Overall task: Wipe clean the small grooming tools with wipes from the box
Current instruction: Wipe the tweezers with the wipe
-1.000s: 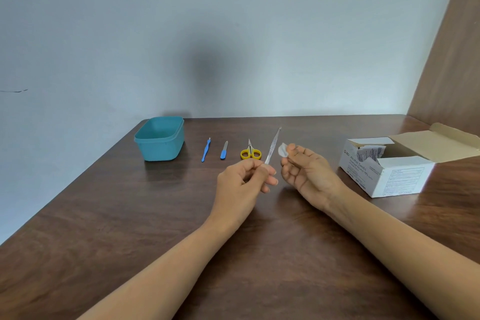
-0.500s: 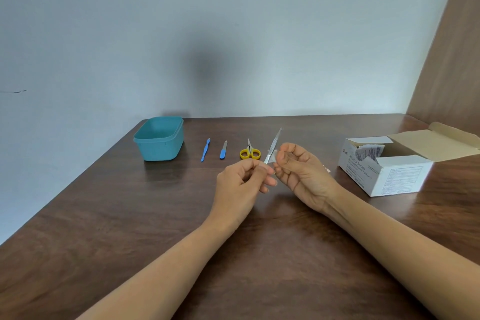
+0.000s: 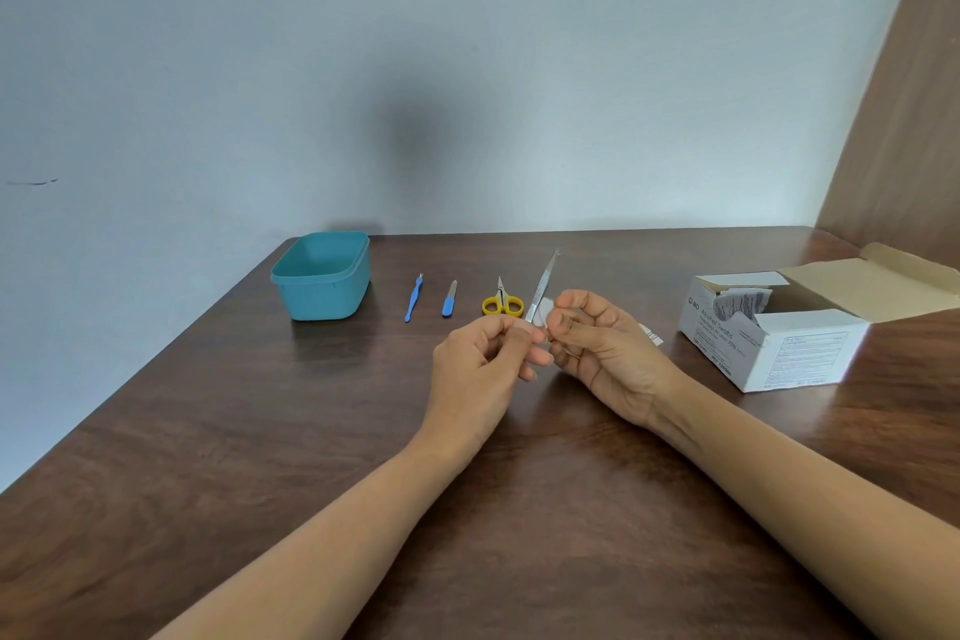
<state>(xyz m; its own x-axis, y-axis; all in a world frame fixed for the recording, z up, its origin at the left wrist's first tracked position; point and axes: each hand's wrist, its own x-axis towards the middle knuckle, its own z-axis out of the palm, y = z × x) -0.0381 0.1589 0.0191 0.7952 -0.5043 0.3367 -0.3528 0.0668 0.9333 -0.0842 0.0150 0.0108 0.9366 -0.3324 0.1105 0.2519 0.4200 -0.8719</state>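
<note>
Tweezers (image 3: 543, 286): pinched at their near end in my left hand (image 3: 485, 369), the shaft slanting up and away above the table (image 3: 260, 457).
Wipe (image 3: 544, 311): a small white pad that my right hand (image 3: 597, 353) presses against the shaft, just above my left fingertips.
Grip: both hands clenched, left on the metal, right on the pad.
Step in hand: wiping the tweezers, as I judge it, with the pad low on the shaft.
Next move: probably slide the pad toward the tip while my left hand keeps the tool from twisting; light pressure, since the shaft is thin.
Left to clean, I think: yellow scissors (image 3: 502, 304), small blue file (image 3: 450, 299) and blue cuticle tool (image 3: 413, 299), in a row beside the teal tub (image 3: 322, 276).
Box (image 3: 774, 333): open, to my right, packets showing inside.
Hard to make out: most of the pad is behind my fingers; a torn wrapper (image 3: 652, 334) peeks past my right hand.
</note>
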